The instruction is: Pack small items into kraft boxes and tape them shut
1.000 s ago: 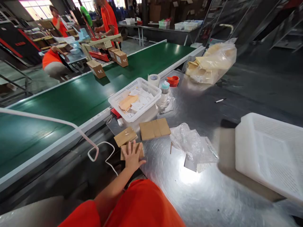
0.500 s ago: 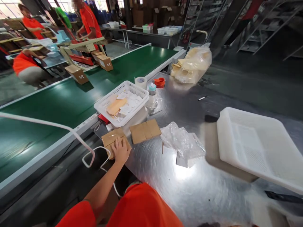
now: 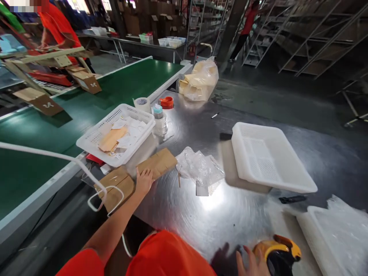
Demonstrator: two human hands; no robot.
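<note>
My left hand (image 3: pixel 144 181) rests on the near left end of a flat brown cardboard box (image 3: pixel 161 163), its fingers spread over the top. Left of it lies another brown box (image 3: pixel 116 186), partly behind a white bent tube. At the bottom edge my right hand (image 3: pixel 253 264) shows with fingers apart, beside a yellow and black tape dispenser (image 3: pixel 283 255); its palm is cut off by the frame. Clear bubble wrap (image 3: pixel 198 168) lies just right of the flat box.
A white basket (image 3: pixel 129 155) of papers stands by the green conveyor (image 3: pixel 94 115). Tape rolls, an orange dispenser (image 3: pixel 166 102), a pen (image 3: pixel 215 115) and a white tray (image 3: pixel 270 157) are farther off. Another white tray (image 3: pixel 310 226) sits at right. A person (image 3: pixel 60 27) stands beyond the conveyor.
My left hand has moved from the left box to the flat box beside it. The view has turned right, and my right hand and the yellow dispenser have come into view.
</note>
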